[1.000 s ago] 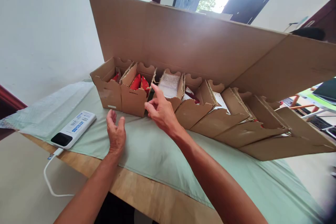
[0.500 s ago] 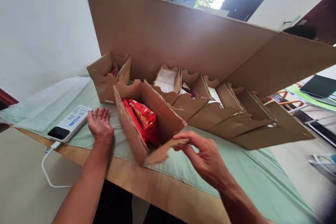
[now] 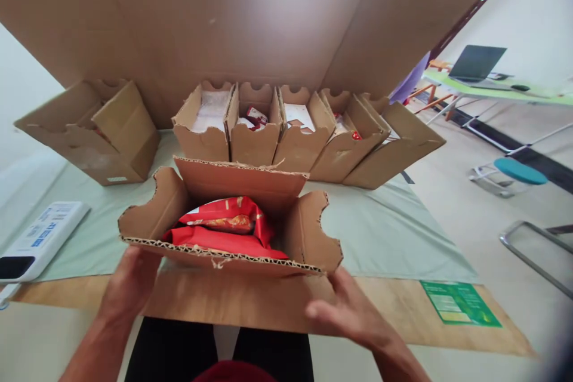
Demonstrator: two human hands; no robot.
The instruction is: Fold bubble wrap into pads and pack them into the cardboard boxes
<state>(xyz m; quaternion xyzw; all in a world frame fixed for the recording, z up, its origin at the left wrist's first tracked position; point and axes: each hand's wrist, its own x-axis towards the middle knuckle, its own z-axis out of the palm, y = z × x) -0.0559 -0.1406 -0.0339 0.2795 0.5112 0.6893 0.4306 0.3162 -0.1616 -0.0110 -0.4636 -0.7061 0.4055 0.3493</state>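
An open cardboard box (image 3: 250, 265) lies lengthwise in front of me, with curved notches cut into both end walls. Inside it are red plastic packets (image 3: 224, 243), one showing a food picture. My left hand (image 3: 134, 280) grips the box's near left corner, its fingers partly hidden behind the cardboard. At the near right corner, my right hand (image 3: 349, 307) holds the box, fingertips behind the end wall and thumb apart in front.
Behind stand several narrow cardboard boxes (image 3: 255, 146) in a row, and another box (image 3: 111, 155) at left. A tall cardboard panel (image 3: 233, 30) rises behind them. A white power bank (image 3: 49, 233) with a cable lies left; a green packet (image 3: 461, 304) lies at the right edge.
The box has turned from lengthwise-away to crosswise before me. My left hand has moved from beside the power bank onto the box. The view has swung right.
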